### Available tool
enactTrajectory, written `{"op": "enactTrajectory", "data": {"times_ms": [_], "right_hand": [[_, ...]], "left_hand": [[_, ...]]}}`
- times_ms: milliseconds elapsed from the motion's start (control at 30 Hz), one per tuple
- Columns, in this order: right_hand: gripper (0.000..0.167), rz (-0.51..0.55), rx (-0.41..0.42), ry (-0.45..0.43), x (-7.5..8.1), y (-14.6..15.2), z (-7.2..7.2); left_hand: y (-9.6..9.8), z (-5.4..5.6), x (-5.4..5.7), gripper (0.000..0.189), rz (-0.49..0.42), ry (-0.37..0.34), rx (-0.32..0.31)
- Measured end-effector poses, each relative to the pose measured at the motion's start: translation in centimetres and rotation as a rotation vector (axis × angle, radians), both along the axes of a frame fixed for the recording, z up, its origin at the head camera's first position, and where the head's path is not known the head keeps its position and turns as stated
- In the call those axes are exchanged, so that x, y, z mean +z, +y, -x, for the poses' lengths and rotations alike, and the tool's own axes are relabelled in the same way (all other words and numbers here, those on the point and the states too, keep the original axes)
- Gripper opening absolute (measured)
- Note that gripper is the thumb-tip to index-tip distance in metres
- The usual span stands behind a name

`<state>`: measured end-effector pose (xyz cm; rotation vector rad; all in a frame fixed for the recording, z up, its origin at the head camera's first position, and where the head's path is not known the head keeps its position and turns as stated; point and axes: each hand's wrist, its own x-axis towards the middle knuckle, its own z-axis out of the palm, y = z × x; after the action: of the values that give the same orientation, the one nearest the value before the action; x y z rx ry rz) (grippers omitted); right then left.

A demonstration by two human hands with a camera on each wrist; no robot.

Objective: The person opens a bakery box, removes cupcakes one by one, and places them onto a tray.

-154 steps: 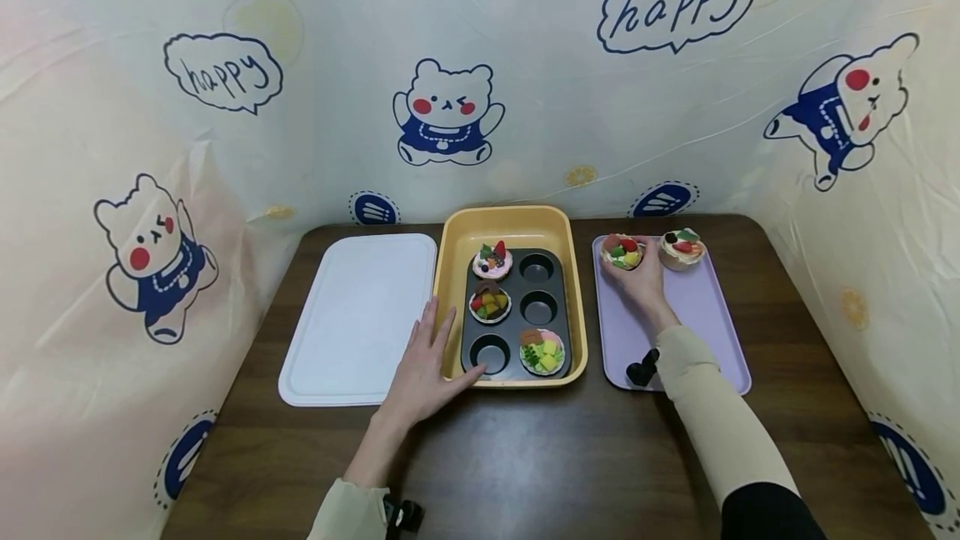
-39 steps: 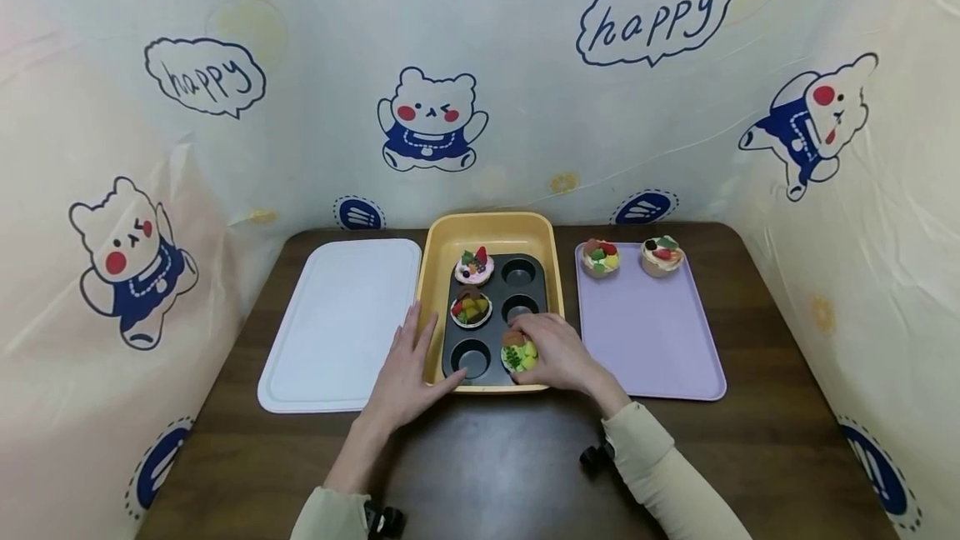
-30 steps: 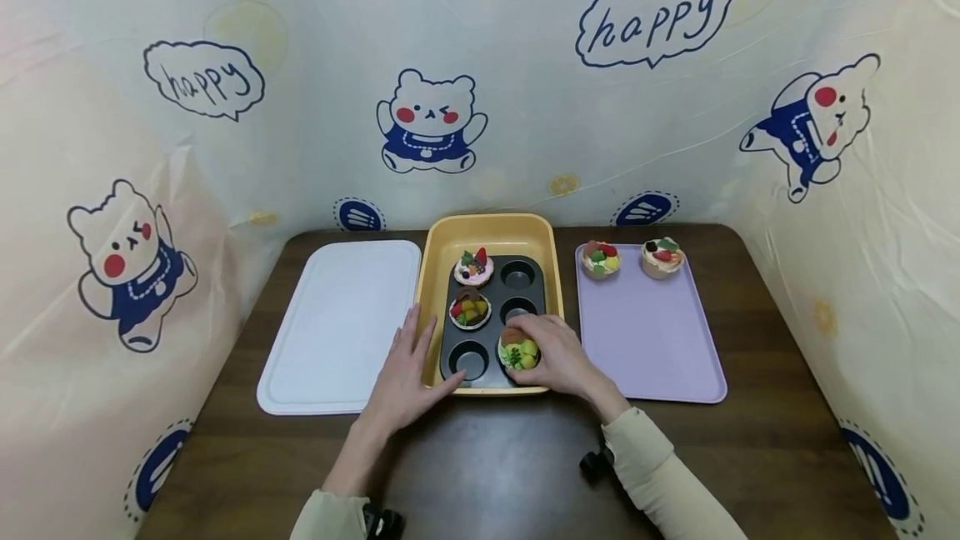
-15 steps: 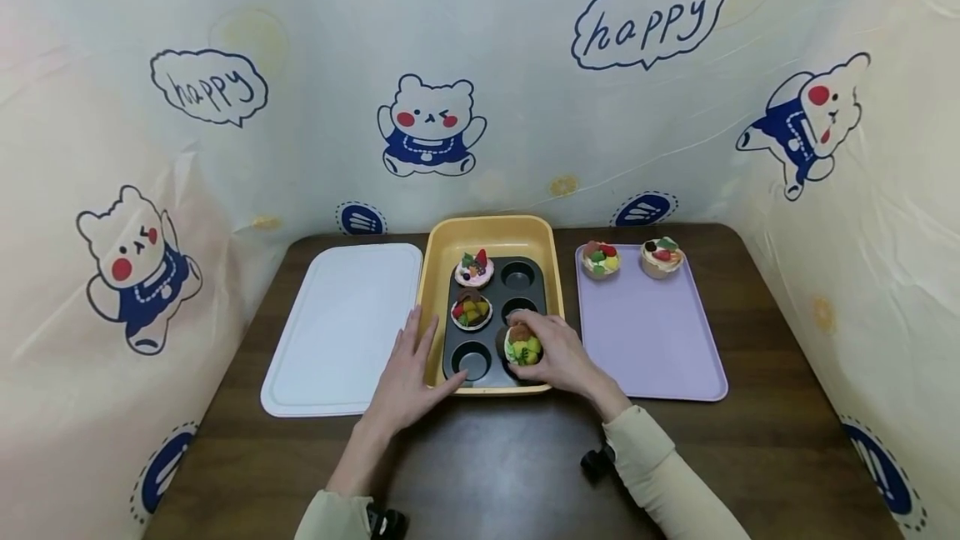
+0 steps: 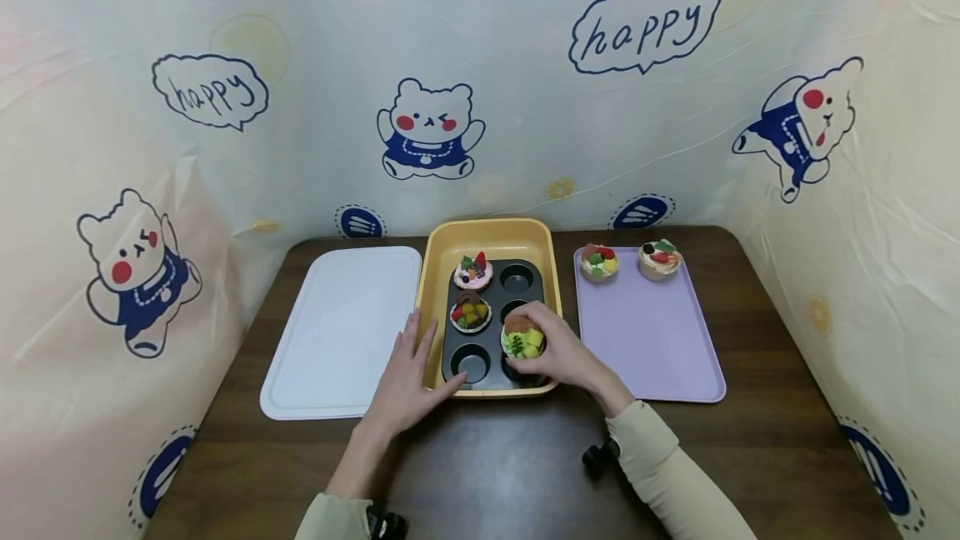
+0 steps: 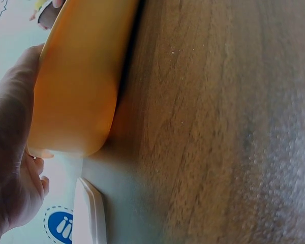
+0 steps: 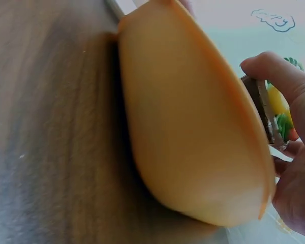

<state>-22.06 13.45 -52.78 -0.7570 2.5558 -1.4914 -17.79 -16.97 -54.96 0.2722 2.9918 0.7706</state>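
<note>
My right hand [image 5: 566, 352] pinches a cupcake [image 5: 522, 342] with yellow cubes, green bits and a brown piece on top. It is held just above the front right cup of the dark muffin pan [image 5: 496, 369]. In the right wrist view the thumb and fingers grip the cupcake's side [image 7: 264, 104]. My left hand [image 5: 408, 382] rests its spread fingers on the front left rim of the yellow tray [image 5: 489, 233], which holds the pan. A pink-frosted cupcake [image 5: 473, 275] fills the pan's back left cup, and a cupcake with orange cubes [image 5: 471, 315] the middle left one.
A white board [image 5: 341, 332] lies left of the yellow tray. To the right is a lilac tray [image 5: 648, 340] with two fruit-topped cupcakes, one at its back left [image 5: 598, 263] and one at its back right [image 5: 659, 261]. All stand on a dark wooden table [image 5: 487, 465].
My right hand has left a cupcake on the lilac tray, come over to the pan and lifted the yellow-topped cupcake out of its cup. My left hand has stayed on the tray rim.
</note>
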Motion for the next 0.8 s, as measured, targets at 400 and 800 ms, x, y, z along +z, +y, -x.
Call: {"op": "enactTrajectory", "data": {"times_ms": [400, 800], "right_hand": [[0.081, 0.153, -0.097, -0.072, 0.63, -0.52, -0.22], [0.076, 0.262, -0.245, -0.091, 0.24, -0.43, -0.55]], "left_hand": [[-0.11, -0.03, -0.12, 0.111, -0.017, 0.009, 0.004], [-0.08, -0.06, -0.07, 0.108, -0.019, 0.014, 0.002]]}}
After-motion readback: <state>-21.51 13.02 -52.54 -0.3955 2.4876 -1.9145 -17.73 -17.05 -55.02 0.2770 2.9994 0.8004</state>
